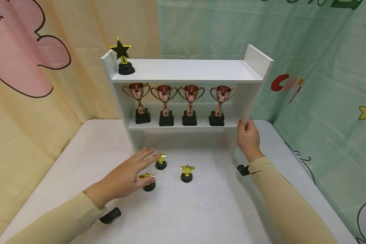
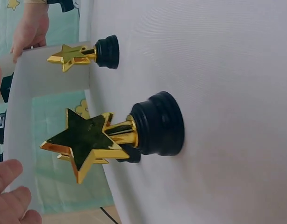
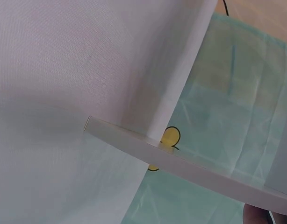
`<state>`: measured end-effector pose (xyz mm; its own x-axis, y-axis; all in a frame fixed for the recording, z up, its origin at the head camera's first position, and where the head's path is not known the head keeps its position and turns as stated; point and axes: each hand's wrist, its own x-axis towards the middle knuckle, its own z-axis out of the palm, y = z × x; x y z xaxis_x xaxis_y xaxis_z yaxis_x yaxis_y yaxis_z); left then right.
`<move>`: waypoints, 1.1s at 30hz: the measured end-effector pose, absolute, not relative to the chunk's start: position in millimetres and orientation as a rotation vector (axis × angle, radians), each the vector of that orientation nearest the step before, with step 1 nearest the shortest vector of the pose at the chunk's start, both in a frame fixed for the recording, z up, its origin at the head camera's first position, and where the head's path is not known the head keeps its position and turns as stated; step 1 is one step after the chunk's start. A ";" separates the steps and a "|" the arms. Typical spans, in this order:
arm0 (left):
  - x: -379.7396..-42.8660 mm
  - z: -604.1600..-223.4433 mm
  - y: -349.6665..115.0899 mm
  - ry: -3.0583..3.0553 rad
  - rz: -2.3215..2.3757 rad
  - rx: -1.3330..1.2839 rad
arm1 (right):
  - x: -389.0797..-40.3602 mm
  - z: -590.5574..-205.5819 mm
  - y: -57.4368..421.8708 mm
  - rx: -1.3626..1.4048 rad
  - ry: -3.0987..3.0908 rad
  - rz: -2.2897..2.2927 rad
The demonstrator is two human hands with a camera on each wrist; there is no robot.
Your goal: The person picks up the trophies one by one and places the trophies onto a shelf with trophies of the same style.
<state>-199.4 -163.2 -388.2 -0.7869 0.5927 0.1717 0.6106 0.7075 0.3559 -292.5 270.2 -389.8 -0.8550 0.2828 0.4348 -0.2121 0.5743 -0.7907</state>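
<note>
My left hand (image 1: 125,176), fingers extended, hovers over the tabletop beside the nearest gold star trophy (image 1: 149,186), partly covering it. Just past its fingertips stands a second star trophy (image 1: 161,164), and a third star trophy (image 1: 187,174) is to the right. All have black round bases and stand upright; the left wrist view shows the nearest trophy (image 2: 157,123) large, with the fingers (image 2: 7,175) apart from it. My right hand (image 1: 249,139) grips the right side panel of the white shelf (image 1: 183,70), thumb and fingers about its front edge.
Several bronze cups (image 1: 190,98) with black square bases line the middle shelf. One larger star trophy (image 1: 125,64) stands at the top left. A white cloth covers the table (image 1: 207,217); printed curtains (image 1: 201,30) hang behind and at both sides.
</note>
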 end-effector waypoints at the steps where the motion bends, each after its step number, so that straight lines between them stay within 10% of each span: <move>1: -198.7 -389.2 -164.5 -2.850 -0.629 -1.016 | -292.4 -389.7 270.2 -0.057 -2.279 1.243; 33: -194.5 -421.8 -177.3 -2.957 -0.719 -0.933 | -293.9 -391.0 270.0 -0.065 -2.267 1.243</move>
<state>-194.5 -177.3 -421.8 -0.8274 0.5537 0.0938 0.5350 0.7262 0.4318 -293.9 270.0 -391.0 -0.8486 0.2943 0.4397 -0.2124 0.5717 -0.7925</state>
